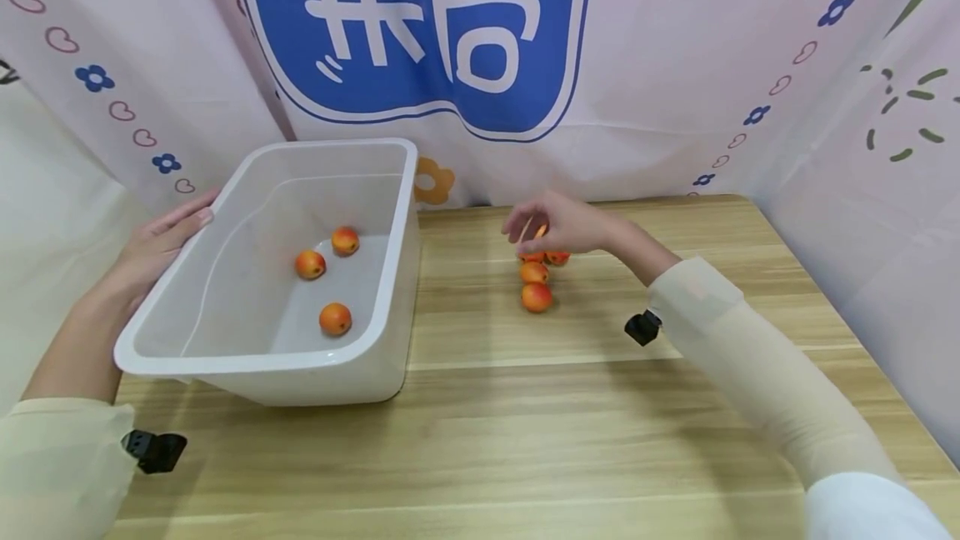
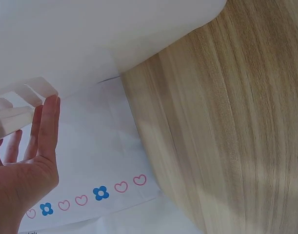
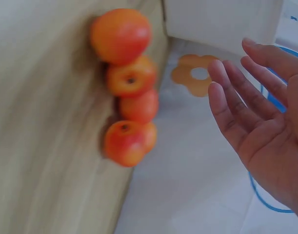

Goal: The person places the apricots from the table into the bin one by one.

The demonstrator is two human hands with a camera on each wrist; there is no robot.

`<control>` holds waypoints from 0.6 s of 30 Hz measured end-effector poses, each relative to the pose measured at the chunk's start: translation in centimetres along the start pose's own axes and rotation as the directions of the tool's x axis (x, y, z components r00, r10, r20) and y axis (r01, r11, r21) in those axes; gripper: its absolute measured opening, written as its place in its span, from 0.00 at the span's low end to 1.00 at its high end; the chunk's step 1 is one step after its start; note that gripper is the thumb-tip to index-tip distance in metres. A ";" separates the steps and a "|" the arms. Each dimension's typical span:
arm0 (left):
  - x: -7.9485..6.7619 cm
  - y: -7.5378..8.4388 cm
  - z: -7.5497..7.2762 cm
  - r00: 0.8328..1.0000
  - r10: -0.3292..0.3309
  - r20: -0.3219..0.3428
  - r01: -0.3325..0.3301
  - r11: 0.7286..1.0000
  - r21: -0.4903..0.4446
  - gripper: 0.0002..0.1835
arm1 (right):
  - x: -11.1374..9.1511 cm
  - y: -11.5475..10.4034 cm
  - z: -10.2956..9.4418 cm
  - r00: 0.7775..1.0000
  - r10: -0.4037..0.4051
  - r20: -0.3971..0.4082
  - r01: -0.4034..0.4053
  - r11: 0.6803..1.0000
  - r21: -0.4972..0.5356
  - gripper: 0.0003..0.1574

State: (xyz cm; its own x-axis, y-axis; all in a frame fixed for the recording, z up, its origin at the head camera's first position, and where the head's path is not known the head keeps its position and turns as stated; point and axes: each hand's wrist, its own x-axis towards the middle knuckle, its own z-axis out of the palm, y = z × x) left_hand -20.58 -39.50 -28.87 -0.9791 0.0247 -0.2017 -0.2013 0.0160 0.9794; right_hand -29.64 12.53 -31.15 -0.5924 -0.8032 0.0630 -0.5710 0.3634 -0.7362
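At the left, my left hand (image 1: pixel 146 257) grips the side rim of a white plastic bin (image 1: pixel 255 364), thumb over the top; in the left wrist view its fingers (image 2: pixel 47 129) reach up under that rim. Three small orange-red fruits (image 1: pixel 335 319) lie on the bin's floor. My right hand (image 1: pixel 572 223) hovers over several more such fruits (image 1: pixel 536 297) on the table, partly covering the far ones in the head view. Its fingers (image 3: pixel 253 100) are loosely bent with nothing between them, and the right wrist view shows the fruits (image 3: pixel 122 36) bunched in a row beside it.
The wood-grain table (image 1: pixel 480 457) extends in front of the bin and to the right. A white printed cloth (image 1: pixel 660 65) with a blue emblem hangs behind the table, and similar cloth stands at both sides.
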 end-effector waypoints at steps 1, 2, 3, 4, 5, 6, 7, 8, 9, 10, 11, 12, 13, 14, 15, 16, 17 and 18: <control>0.0 0.0 0.0 1.000 0.001 0.002 -0.001 1.000 -0.003 0.28 | -0.3 0.2 0.2 1.000 0.011 0.012 -0.011 1.000 -0.005 0.16; 0.1 -0.1 0.0 1.000 0.005 0.007 -0.005 1.000 -0.013 0.27 | -0.6 0.4 0.3 0.999 0.024 0.022 -0.024 1.000 -0.011 0.16; 0.1 -0.1 -0.1 1.000 0.009 0.012 -0.009 1.000 -0.023 0.26 | -0.9 0.6 0.4 0.999 0.035 0.030 -0.035 0.999 -0.019 0.16; 0.1 -0.1 -0.1 1.000 0.012 0.014 -0.012 1.000 -0.026 0.25 | -1.1 0.8 0.6 0.998 0.043 0.037 -0.042 0.999 -0.026 0.16; 0.1 -0.1 -0.1 1.000 0.016 0.016 -0.016 0.999 -0.031 0.24 | -1.4 1.0 0.7 0.998 0.048 0.043 -0.046 0.998 -0.038 0.16; 0.1 -0.1 -0.1 1.000 0.022 0.021 -0.021 0.999 -0.038 0.23 | -1.5 1.2 0.8 0.998 0.052 0.045 -0.050 0.997 -0.051 0.16; 0.1 -0.1 -0.1 0.999 0.024 0.021 -0.024 0.999 -0.039 0.22 | -1.7 1.4 0.9 0.997 0.055 0.045 -0.052 0.997 -0.058 0.17; 0.1 -0.1 -0.1 0.999 0.027 0.021 -0.026 0.999 -0.039 0.22 | -1.9 1.5 1.0 0.997 0.058 0.047 -0.055 0.996 -0.067 0.17; 0.1 -0.2 -0.1 0.999 0.027 0.020 -0.026 0.999 -0.039 0.21 | -2.0 1.7 1.2 0.997 0.058 0.050 -0.054 0.996 -0.074 0.17; 0.1 -0.1 -0.1 0.999 0.026 0.019 -0.025 0.999 -0.039 0.21 | -2.1 1.8 1.3 0.997 0.059 0.052 -0.055 0.995 -0.080 0.17; 0.1 -0.1 -0.1 1.000 0.024 0.017 -0.023 0.999 -0.039 0.21 | -2.2 1.9 1.4 0.997 0.059 0.054 -0.054 0.995 -0.087 0.17; 0.1 -0.1 -0.1 1.000 0.023 0.016 -0.022 0.999 -0.037 0.21 | -2.3 1.9 1.5 0.997 0.057 0.056 -0.052 0.995 -0.089 0.17; 0.1 -0.1 0.0 1.000 0.022 0.014 -0.021 0.999 -0.036 0.22 | -2.4 1.9 1.7 0.997 0.054 0.058 -0.049 0.995 -0.090 0.18; 0.1 -0.1 0.0 1.000 0.020 0.013 -0.019 0.999 -0.035 0.23 | -2.5 2.0 1.8 0.997 0.049 0.062 -0.043 0.995 -0.089 0.18; 0.1 -0.1 0.0 1.000 0.015 0.013 -0.014 0.999 -0.036 0.24 | -2.6 2.1 2.0 0.997 0.038 0.063 -0.033 0.996 -0.087 0.18; 0.0 -0.1 0.0 1.000 0.010 0.009 -0.010 0.999 -0.030 0.25 | -2.6 2.1 2.1 0.997 0.031 0.064 -0.026 0.996 -0.084 0.18; 0.0 -0.1 0.0 1.000 0.009 0.011 -0.008 0.999 -0.033 0.26 | -2.6 2.1 2.3 0.998 0.024 0.064 -0.019 0.997 -0.081 0.18; 0.0 -0.1 0.0 1.000 0.007 0.010 -0.007 0.999 -0.035 0.26 | -2.7 2.1 2.4 0.998 0.018 0.063 -0.013 0.997 -0.077 0.19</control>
State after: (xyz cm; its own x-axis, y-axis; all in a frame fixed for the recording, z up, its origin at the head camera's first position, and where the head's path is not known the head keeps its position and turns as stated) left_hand -20.58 -39.49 -29.00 -0.9802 0.0350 -0.1949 -0.1956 -0.0194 0.9805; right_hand -27.91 14.31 -34.53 -0.5653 -0.8248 0.0069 -0.6050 0.4090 -0.6832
